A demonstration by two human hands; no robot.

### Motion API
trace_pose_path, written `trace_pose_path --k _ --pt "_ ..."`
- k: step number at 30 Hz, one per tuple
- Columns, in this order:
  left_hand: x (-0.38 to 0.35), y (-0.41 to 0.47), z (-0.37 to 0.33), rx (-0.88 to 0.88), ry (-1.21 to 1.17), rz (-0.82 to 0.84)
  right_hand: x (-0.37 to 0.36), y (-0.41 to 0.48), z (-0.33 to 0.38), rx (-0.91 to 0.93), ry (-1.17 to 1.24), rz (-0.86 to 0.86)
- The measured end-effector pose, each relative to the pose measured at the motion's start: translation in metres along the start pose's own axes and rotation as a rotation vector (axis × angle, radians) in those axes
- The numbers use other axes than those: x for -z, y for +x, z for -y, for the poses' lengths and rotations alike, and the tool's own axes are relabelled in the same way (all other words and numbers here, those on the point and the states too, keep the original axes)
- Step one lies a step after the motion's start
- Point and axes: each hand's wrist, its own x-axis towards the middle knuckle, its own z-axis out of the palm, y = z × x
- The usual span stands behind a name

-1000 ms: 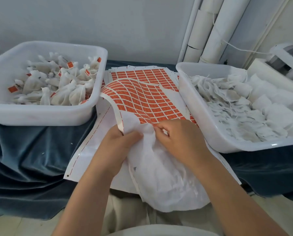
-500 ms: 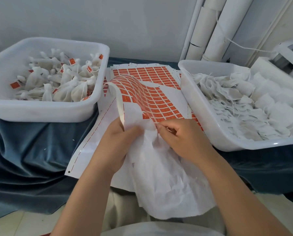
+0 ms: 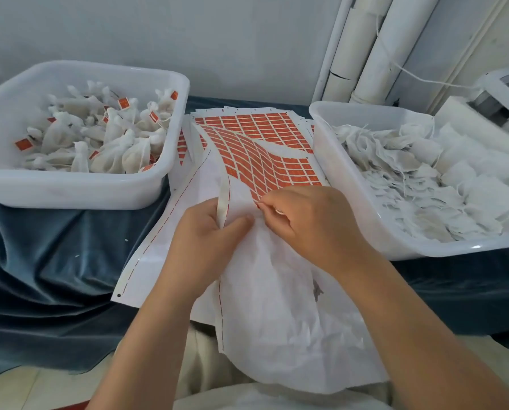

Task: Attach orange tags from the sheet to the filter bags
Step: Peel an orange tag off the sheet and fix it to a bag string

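Gripping the lifted edge of the tag sheet point(image 3: 256, 161) with the left hand point(image 3: 206, 241), thumb on top, and pinching an orange tag point(image 3: 256, 198) with the right hand point(image 3: 309, 220). Tagged filter bags point(image 3: 108, 137) in the tub point(image 3: 70, 196) left of the hands - plain filter bags point(image 3: 425, 179) in the other tub point(image 3: 377, 226), right of them.

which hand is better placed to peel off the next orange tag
Right, probably. The right hand has its fingertips pinching at the nearest row of orange tags on the lifted sheet, while the left hand grips the sheet's white edge strip, holding it steady.
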Motion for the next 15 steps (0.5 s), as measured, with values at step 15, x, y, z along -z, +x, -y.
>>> trace_pose_path --k 15 --pt "0.0016 -0.0001 -0.0021 -0.026 0.122 0.058 0.0026 0.0008 -0.0090 0.055 0.077 0.087"
